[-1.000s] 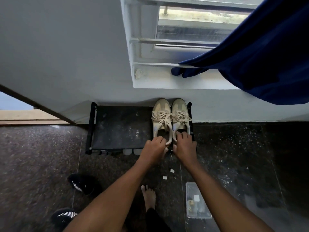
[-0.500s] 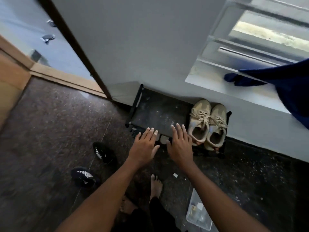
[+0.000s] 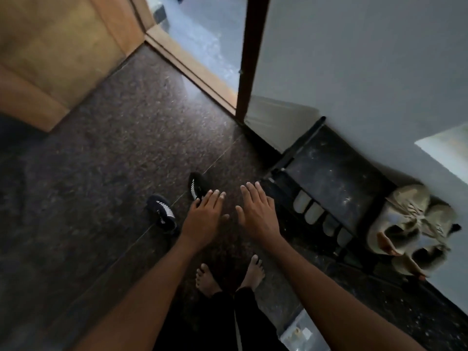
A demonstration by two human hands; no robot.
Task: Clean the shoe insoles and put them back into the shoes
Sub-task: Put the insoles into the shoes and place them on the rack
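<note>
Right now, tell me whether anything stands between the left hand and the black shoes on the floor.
Nothing visible does. The left hand, fingers straight, is beside the black shoes, with only floor between. The shoe rack and beige sneakers lie off to the right, out of the path.

No text, brand or number can be read; only white stripes (image 3: 167,212) are seen on the black shoes (image 3: 157,220) left of centre, and the label (image 3: 306,332) in the clear box (image 3: 291,338) at the bottom is blurred
</note>
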